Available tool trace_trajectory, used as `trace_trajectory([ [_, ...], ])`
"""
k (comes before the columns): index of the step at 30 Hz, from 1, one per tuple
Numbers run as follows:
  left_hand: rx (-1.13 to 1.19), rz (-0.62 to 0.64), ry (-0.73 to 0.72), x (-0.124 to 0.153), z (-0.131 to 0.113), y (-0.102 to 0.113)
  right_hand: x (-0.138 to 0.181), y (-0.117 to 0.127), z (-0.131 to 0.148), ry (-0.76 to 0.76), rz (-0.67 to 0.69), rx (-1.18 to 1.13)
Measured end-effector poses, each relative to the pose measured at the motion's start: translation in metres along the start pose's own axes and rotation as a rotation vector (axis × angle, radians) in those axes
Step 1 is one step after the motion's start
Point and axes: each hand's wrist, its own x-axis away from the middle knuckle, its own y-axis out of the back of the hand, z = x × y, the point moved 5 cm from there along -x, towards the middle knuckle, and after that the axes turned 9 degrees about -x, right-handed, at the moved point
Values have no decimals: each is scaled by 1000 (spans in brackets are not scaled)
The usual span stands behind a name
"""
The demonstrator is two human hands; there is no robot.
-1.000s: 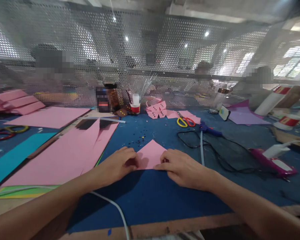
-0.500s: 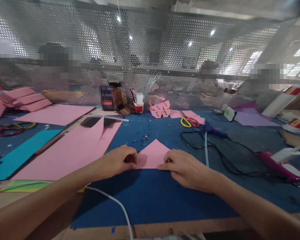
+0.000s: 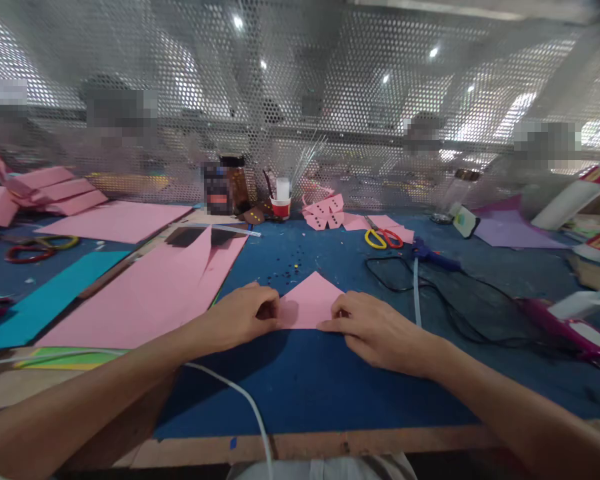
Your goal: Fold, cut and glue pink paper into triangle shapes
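A small pink paper piece point(image 3: 312, 303) with a pointed top lies on the blue table mat point(image 3: 330, 393), straight edge toward me. My left hand point(image 3: 247, 311) pinches its left corner between thumb and curled fingers. At the opposite corner, my right hand point(image 3: 375, 330) is closed on the paper, with thumb and fingertips by the lower edge. Both corners are hidden under the fingers. Beyond the paper's tip lie tiny dark bits point(image 3: 285, 272). Larger pink sheets point(image 3: 145, 287) lie left of my left hand.
Yellow-and-red scissors point(image 3: 383, 238), a blue glue gun point(image 3: 436, 257) and its black cord lie to the right. A magenta power strip point(image 3: 570, 327) is farther right. A paper cup point(image 3: 281, 207) stands before the perforated screen point(image 3: 300, 100). A white cable point(image 3: 245, 393) crosses the front.
The camera view has shifted slightly, so the scene sits a little higher and to the right. Both hands keep the same hold on the pink paper.
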Motion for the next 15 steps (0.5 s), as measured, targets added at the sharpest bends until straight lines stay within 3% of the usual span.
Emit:
trace_trajectory([
  [8, 71, 76, -3, -2, 10, -2, 0, 0, 0, -8, 7, 9],
  [15, 74, 139, -49, -1, 4, 8, 0, 1, 0, -12, 5, 6],
])
